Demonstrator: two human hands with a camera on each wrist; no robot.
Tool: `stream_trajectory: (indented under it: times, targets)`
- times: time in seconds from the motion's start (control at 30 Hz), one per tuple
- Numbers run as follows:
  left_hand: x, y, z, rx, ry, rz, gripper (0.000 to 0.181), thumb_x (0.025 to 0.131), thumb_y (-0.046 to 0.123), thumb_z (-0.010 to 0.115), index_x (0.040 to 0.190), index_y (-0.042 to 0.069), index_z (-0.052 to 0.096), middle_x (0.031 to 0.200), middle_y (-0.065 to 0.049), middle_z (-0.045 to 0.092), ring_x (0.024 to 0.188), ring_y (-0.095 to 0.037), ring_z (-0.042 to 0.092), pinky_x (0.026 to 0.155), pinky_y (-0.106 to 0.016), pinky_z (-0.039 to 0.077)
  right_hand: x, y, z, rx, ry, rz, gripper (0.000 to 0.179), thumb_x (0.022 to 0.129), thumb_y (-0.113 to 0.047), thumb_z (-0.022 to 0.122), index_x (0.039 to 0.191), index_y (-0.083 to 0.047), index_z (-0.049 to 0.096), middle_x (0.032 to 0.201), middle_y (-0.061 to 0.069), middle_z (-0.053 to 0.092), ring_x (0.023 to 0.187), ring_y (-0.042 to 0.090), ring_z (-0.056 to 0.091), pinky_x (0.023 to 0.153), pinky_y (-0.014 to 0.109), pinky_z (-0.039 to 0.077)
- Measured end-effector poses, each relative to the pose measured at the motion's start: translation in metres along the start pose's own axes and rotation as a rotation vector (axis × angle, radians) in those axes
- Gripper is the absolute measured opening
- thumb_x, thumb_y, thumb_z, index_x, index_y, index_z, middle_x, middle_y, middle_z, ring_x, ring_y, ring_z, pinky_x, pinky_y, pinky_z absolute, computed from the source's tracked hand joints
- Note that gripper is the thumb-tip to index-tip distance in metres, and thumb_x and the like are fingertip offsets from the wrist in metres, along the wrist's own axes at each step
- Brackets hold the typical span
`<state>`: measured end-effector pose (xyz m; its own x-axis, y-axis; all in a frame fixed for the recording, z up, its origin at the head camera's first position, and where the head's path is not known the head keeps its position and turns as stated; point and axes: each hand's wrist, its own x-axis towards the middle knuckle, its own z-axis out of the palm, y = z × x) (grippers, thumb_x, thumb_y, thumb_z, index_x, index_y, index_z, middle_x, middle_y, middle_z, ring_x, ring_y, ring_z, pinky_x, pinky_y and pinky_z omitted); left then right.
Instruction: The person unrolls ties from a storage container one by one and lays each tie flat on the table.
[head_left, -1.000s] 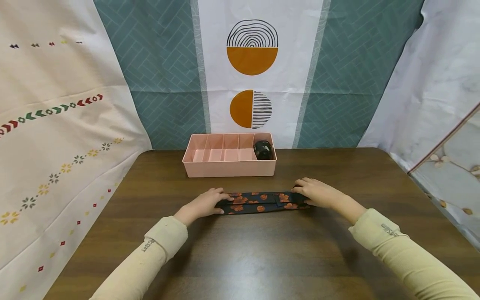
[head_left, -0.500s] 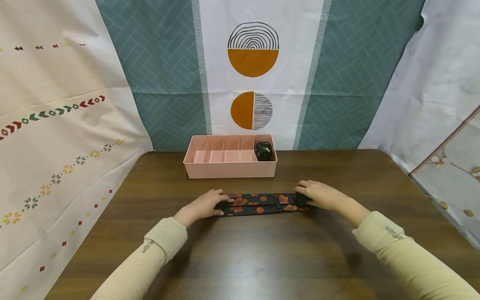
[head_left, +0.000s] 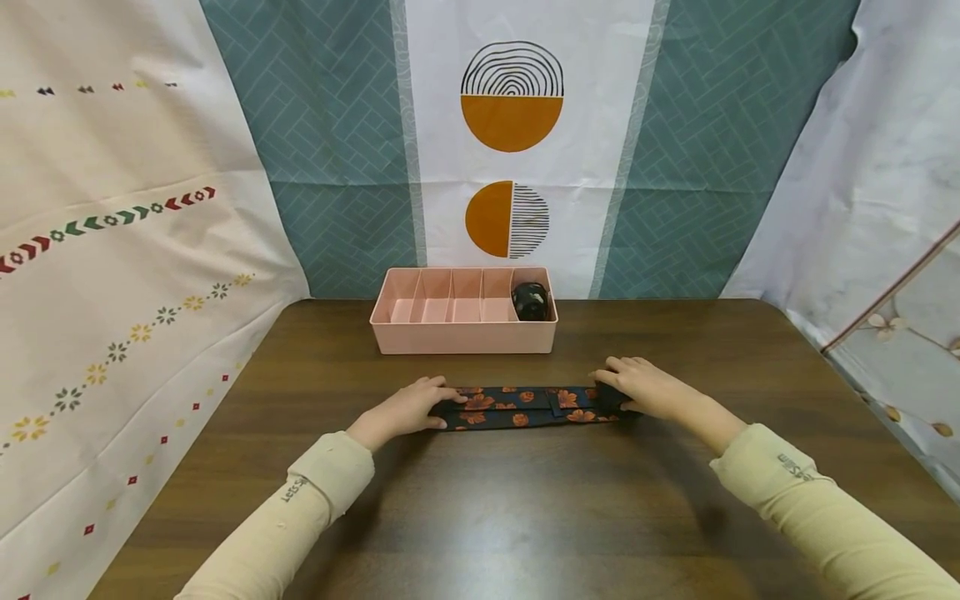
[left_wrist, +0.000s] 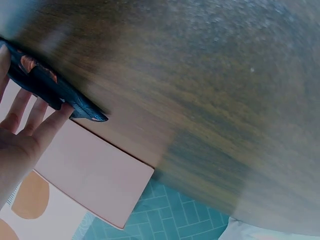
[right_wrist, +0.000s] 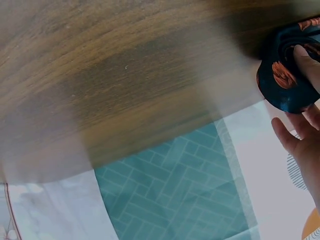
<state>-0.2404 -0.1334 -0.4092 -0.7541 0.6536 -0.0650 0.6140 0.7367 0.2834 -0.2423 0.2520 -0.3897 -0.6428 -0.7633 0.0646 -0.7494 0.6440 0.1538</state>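
Observation:
A dark navy necktie (head_left: 517, 408) with orange leaf prints lies folded lengthwise across the wooden table, its narrower layer on top passing under a dark loop. At its left end my left hand (head_left: 411, 408) pinches it, thumb on the near edge and fingers on the far edge. That end stands slightly raised in the left wrist view, between thumb and fingers (left_wrist: 50, 120). My right hand (head_left: 648, 389) grips the rolled right end, which appears as a thick coil (right_wrist: 285, 75) in the right wrist view with the thumb pressed on its side.
Behind the necktie stands a pink divided box (head_left: 463, 339). A dark patterned roll (head_left: 530, 302) sits in its rightmost compartment. The brown table (head_left: 480, 508) ends at a teal and white cloth backdrop (head_left: 345, 208), and patterned cloths hang at both sides.
My right hand has shifted very slightly to the right with the rolled end. My left hand keeps its hold at the left end.

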Motion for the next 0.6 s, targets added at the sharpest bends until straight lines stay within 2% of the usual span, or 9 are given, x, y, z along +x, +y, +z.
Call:
stream_trajectory:
  times: [0.1,0.33,0.47,0.6]
  targets:
    - [-0.0006,0.0006,-0.0006,0.003,-0.004,-0.007,0.045,0.081,0.015,0.073,0.125,0.011,0.062,0.115,-0.011,0.056,0.109,-0.033,0.054,0.092,-0.049,0.046,-0.0005,0.0002,0.0007,-0.015,0.000,0.012,0.054,0.065,-0.012,0.084,0.113,-0.004,0.061,0.097,0.010,0.054,0.088,0.028,0.059,0.079,0.046,0.050]
    - [-0.0014,-0.0006,0.0002,-0.004,-0.003,-0.009,0.045,0.082,0.014,0.072,0.125,0.010,0.061,0.116,-0.013,0.056,0.109,-0.034,0.053,0.093,-0.050,0.046,-0.0019,0.0008,0.0006,-0.016,0.015,0.005,0.052,0.063,-0.010,0.085,0.107,-0.004,0.059,0.112,0.015,0.059,0.102,0.034,0.059,0.089,0.049,0.047]
    - [-0.0026,-0.0028,0.0007,-0.002,0.003,-0.009,0.045,0.081,0.014,0.073,0.125,0.011,0.062,0.114,-0.013,0.056,0.108,-0.033,0.053,0.092,-0.050,0.046,-0.0017,0.0014,0.0013,-0.015,0.004,0.002,0.054,0.065,-0.007,0.084,0.112,-0.003,0.060,0.106,0.012,0.058,0.095,0.031,0.060,0.085,0.047,0.049]
    - [-0.0038,-0.0043,0.0007,-0.005,0.004,-0.020,0.044,0.081,0.014,0.072,0.124,0.011,0.062,0.113,-0.013,0.056,0.108,-0.033,0.054,0.091,-0.050,0.046,-0.0014,0.0020,0.0032,-0.013,0.005,-0.001,0.052,0.064,-0.006,0.084,0.111,-0.004,0.062,0.105,0.012,0.057,0.095,0.031,0.059,0.083,0.047,0.050]
